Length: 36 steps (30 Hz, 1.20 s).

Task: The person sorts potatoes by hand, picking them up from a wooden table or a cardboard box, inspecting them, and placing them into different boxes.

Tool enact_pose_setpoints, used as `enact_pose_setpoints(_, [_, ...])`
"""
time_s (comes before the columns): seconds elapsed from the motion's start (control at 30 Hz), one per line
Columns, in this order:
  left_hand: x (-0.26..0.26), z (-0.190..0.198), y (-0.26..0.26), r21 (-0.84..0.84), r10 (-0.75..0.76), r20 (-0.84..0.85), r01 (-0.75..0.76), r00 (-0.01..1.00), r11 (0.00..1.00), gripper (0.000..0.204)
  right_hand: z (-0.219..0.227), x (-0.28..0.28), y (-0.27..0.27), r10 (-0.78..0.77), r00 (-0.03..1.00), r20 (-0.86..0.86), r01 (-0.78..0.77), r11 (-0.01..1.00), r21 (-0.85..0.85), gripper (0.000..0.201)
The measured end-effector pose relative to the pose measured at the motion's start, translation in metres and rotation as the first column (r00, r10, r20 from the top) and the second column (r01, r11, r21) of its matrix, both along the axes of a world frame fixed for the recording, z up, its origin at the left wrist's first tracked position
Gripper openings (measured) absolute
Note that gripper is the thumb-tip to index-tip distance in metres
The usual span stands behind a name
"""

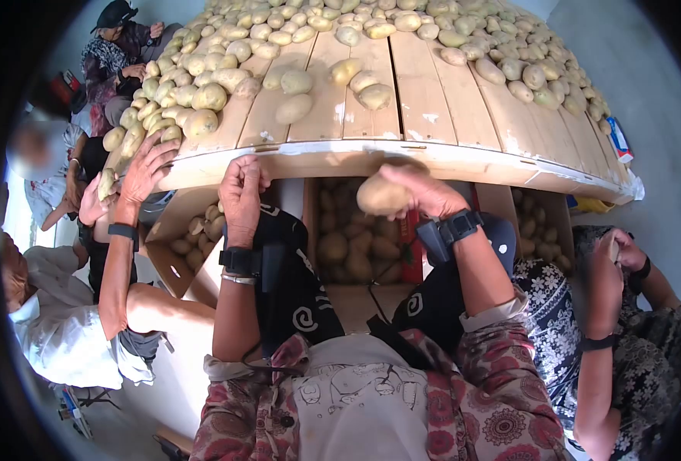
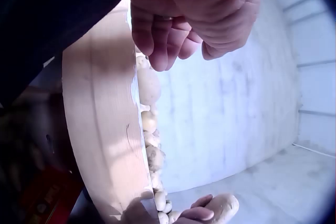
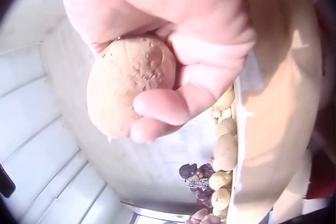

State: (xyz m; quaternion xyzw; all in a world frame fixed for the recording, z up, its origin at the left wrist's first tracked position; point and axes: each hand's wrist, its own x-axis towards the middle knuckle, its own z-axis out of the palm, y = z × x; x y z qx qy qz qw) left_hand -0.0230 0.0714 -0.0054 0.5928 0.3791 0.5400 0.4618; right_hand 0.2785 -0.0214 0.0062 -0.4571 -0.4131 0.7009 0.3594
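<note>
My right hand (image 1: 426, 192) grips a large tan potato (image 1: 383, 195) just in front of the table's edge. Close up in the right wrist view, that potato (image 3: 128, 85) shows rough, pitted marks, with fingertips wrapped around its lower side. My left hand (image 1: 242, 188) is at the white-streaked front edge of the wooden table (image 1: 279, 160). Its fingers (image 2: 161, 45) hang loosely bent with nothing in them. Beyond the edge, a few loose potatoes (image 1: 375, 96) lie on the planks.
Heaps of potatoes (image 1: 210, 96) cover the table's far and left parts. Below the edge, boxes hold more potatoes (image 1: 356, 246), with one box (image 1: 167, 253) at left. People sit on both sides; a neighbour's hand (image 1: 147, 165) is at the left edge, another's arm (image 1: 600, 307) at right.
</note>
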Motion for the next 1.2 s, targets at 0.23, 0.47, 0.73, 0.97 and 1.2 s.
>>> enact_pose_setpoints(0.23, [-0.003,0.003,-0.004,0.045,0.048,-0.074,-0.045,0.996,0.998,0.013,-0.064,-0.036,0.008,-0.051,0.82,0.571,-0.13,0.954,0.271,0.049])
enact_pose_setpoints(0.47, [0.003,0.003,0.002,0.029,0.027,-0.042,-0.026,0.999,0.999,0.01,-0.061,-0.056,0.016,-0.282,0.813,0.509,-0.002,0.874,0.486,0.034])
enact_pose_setpoints(0.73, [0.002,0.004,-0.009,0.037,0.009,-0.11,-0.005,0.994,0.999,0.008,-0.018,-0.047,0.023,-0.311,0.944,-0.108,0.328,0.863,0.385,0.028])
enact_pose_setpoints(0.97, [0.0,0.012,-0.004,0.133,0.107,-0.089,-0.095,0.99,0.987,0.021,-0.001,-0.023,0.034,-0.557,0.658,-0.506,0.722,0.658,0.215,0.008])
enact_pose_setpoints(1.2, [-0.007,0.006,0.0,0.09,0.027,-0.051,-0.022,0.998,0.996,0.021,-0.013,-0.009,0.063,-0.757,0.615,-0.222,0.743,0.461,0.485,0.021])
